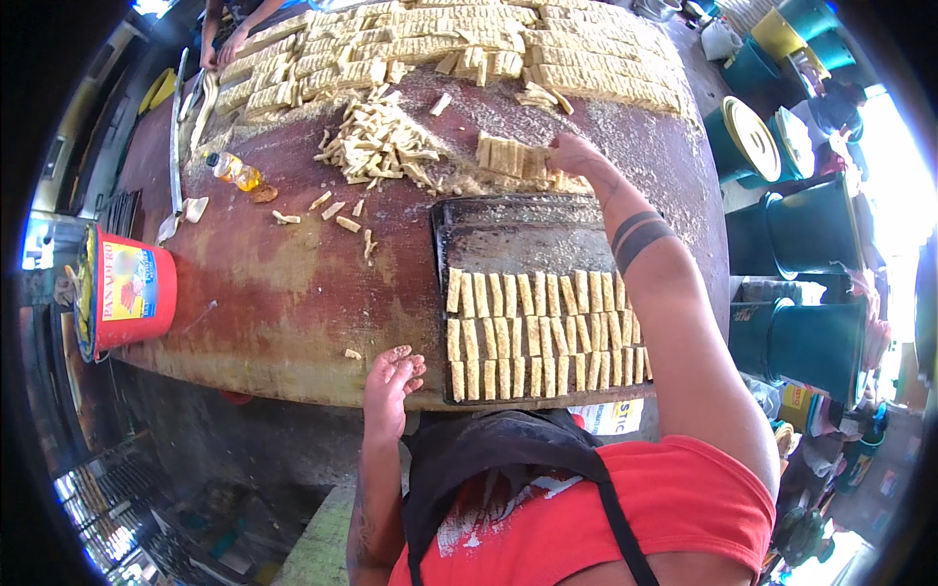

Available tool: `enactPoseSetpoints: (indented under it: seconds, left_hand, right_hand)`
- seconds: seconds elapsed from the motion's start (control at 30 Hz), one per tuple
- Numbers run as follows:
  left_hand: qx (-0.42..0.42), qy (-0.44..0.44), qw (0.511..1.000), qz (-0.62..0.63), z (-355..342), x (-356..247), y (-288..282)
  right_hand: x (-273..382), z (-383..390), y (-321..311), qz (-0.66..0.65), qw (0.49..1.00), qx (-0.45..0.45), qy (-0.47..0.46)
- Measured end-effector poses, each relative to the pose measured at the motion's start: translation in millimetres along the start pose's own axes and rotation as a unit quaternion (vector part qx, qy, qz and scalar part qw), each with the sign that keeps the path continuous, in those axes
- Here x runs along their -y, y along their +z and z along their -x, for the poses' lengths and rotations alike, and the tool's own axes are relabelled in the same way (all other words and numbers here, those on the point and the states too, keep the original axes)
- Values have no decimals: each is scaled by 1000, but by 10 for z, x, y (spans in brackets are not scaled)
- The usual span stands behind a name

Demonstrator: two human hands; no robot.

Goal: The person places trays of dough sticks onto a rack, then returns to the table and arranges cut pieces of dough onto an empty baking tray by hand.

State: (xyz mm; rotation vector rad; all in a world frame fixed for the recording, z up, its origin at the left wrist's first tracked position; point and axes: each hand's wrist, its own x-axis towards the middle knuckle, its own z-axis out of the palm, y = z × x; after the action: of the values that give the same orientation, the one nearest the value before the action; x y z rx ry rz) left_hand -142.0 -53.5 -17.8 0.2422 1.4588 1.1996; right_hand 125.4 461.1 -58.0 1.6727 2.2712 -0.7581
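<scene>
My right hand (576,158) reaches across the dark baking tray (528,234) to a short row of cut dough sticks (510,156) just beyond its far edge. Its fingers close on the row's right end; my hand partly hides the pieces there. On the near part of the tray, pale dough sticks (503,337) stand side by side in three rows, and my right arm covers their right ends. Beside the tray's near left corner, my left hand (393,376) is empty, its fingers loosely bent and apart.
A heap of loose sticks (379,142) lies beyond the tray, before long stacked dough rows (420,44). Left are a small bottle (234,171), a metal bar (179,132) and a red bucket (137,293). Another person's hands (225,49) work far left. Green bins (811,234) stand right.
</scene>
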Motion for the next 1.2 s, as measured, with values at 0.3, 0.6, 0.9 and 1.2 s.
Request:
enactPoseSetpoints:
  seconds: [0.3, 0.6, 0.9, 1.2]
  left_hand:
    - [25, -15, 1000, 0, -189, -199, 87]
    - [138, 157, 956, -208, -386, -450, 1370]
    - [149, 338, 866, -336, -587, -644, 3306]
    - [224, -76, 972, -2, -551, 458, 3665]
  right_hand:
    - [-15, 54, 26, -164, 986, 0, -5]
    - [-394, 601, -406, -178, 955, -128, -201]
    - [-348, 2432, -881, -306, 913, 114, -243]
    - [-1695, 2904, 6, -281, 941, -141, -125]
